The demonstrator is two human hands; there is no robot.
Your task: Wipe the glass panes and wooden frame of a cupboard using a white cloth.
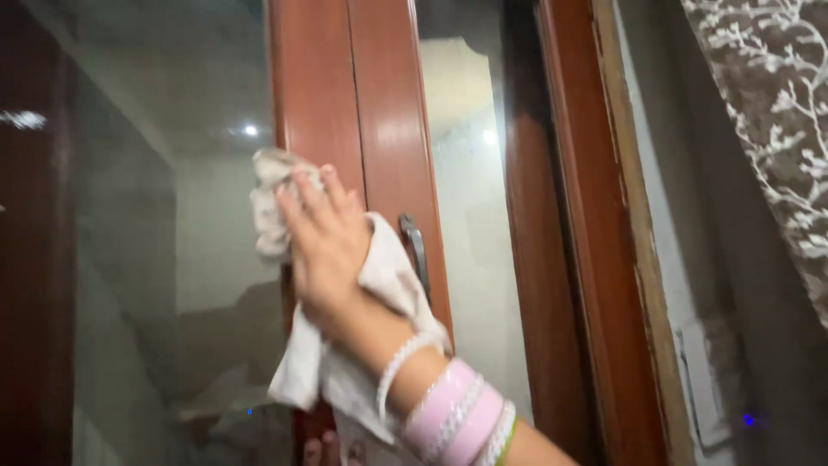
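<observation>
Cloth: a pale, crumpled cloth [297, 367] lay flat against the reddish-brown wooden window frame [379, 112], over the frame's left edge where wood met glass; its loose end hung down toward the bottom of the view.
Right hand: the right hand [323, 246] was pressed palm-down on the cloth, fingers extended and held close together, pinning the cloth to the frame rather than pinching it.
Wrist: a white beaded bracelet [398, 362] and a stack of pink and white bangles [457, 412] sat on that forearm.
Left hand: fingertips [312, 450] showed at the bottom edge beneath the cloth, possibly the left hand; the view was too cropped to confirm, and its state could not be determined.
Handle: a grey metal handle [416, 250] stood upright on the frame, just beside the cloth's right edge.
Glass: the left pane [164, 216] carried reflections of ceiling lights; a narrower pane [470, 216] lay right of the frame.
Surround: a patterned lace curtain [776, 129] hung at the upper right corner.
</observation>
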